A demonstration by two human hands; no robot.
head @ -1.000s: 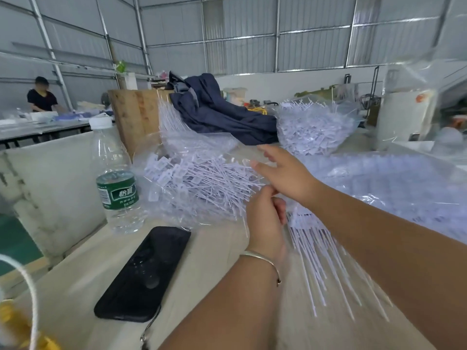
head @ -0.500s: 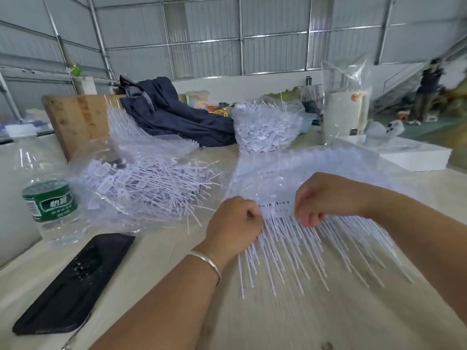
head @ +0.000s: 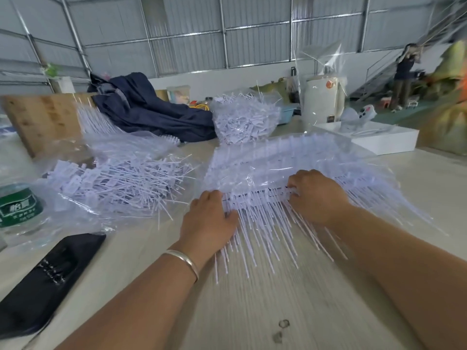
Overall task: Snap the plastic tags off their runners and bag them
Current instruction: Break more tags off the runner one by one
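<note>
Head view: both hands are now down on one strip of tags in front of the clear supply bag. A second ago the right hand was reaching out over the loose pile on the left. Half a second ago it had come back and both fists were closing on the strip. Now the left hand has fingers curled on the strip's left end, and the right hand pinches the runner near its right end.

My read: the grip is set and the snap-off is next. No tags from this strip are bagged yet.

The stems fan out toward the body across the tabletop, and the supply bag sits just behind the knuckles.

Room and edges:
- The loose snapped tags in an open bag lie just left of the left hand, an easy drop target.
- A black phone and a water bottle sit at near left, in the sweep path if the left elbow swings out.
- The near tabletop is bare wood, good space to pull back.
- A second full bag and a white box sit further back, well apart from the hands.
</note>
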